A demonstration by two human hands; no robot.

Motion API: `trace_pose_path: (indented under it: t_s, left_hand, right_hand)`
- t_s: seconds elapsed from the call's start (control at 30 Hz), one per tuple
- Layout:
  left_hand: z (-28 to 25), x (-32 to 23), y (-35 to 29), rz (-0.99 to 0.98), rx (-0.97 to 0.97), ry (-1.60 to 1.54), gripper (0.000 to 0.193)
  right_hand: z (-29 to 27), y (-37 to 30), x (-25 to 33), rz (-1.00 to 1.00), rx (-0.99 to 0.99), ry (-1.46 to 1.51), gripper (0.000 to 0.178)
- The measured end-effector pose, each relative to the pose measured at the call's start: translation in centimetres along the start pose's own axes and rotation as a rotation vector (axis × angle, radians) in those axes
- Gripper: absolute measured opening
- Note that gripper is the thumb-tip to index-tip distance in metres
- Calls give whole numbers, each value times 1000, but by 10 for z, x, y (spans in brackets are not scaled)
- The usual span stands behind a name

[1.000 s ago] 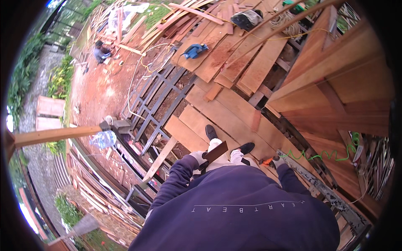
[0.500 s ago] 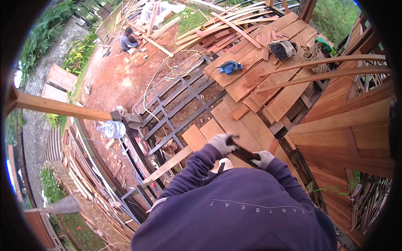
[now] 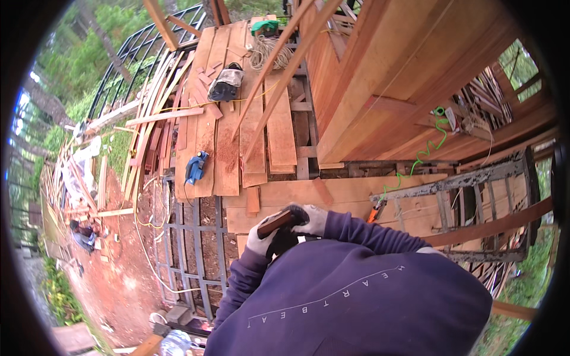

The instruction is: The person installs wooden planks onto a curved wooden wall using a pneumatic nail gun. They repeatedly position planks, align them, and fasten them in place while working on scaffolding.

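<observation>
White work gloves cover both of my hands, which are close in front of my chest. Between them is a short dark-brown wooden board, tilted, its far end almost black. My left hand grips the near end, its fingers partly hidden by the board. My right hand wraps the other end. Just beyond lie light-brown planks laid side by side, with a small wood offcut on them. A blue power planer rests on the farther planks beside reddish shavings.
Ahead are a dark bag and coiled rope. Two long wood strips slant across the planks. An open metal grid over soil lies left. On the right are a ladder and a green coiled hose. Another person crouches far left.
My view has swung to the right, bringing the ladder and more of the wooden wall into sight. The board has turned in my hands, which both still hold it.
</observation>
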State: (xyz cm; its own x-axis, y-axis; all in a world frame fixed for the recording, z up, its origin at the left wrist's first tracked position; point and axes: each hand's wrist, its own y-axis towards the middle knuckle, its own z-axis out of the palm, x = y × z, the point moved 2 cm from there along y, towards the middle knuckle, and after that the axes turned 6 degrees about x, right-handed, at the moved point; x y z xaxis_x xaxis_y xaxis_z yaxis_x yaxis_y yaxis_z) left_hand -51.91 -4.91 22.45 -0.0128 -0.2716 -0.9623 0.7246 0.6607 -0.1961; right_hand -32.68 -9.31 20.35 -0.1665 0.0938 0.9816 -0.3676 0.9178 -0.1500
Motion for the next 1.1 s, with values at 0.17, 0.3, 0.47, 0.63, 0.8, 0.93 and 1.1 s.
trace_pose_path:
  t_s: [0.17, 0.3, 0.47, 0.63, 0.8, 0.93, 1.1]
  left_hand:
    - [-3, -15, 59, -44, 239, -147, 43]
    - [-23, -3, 87, -237, 438, -161, 49]
    - [-39, 12, 133, -165, 726, 16, 42]
    - [-70, 58, 164, -140, 766, 112, 37]
    - [-99, 94, 183, -9, 709, 384, 30]
    - [-104, 86, 180, -47, 755, 378, 30]
    - [-109, 74, 177, -38, 872, 433, 29]
  right_hand:
    - [-33, 18, 26, -42, -25, 72, 56]
    - [-48, 18, 10, -55, -96, 132, 57]
    - [-45, 30, 7, 94, -303, 397, 41]
    - [-23, 41, -6, 146, -624, 403, 37]
    - [-10, 50, -15, 251, -824, 160, 36]
    - [7, 48, -6, 407, -974, -87, 34]
    - [-1, 43, 48, 637, -793, -405, 30]
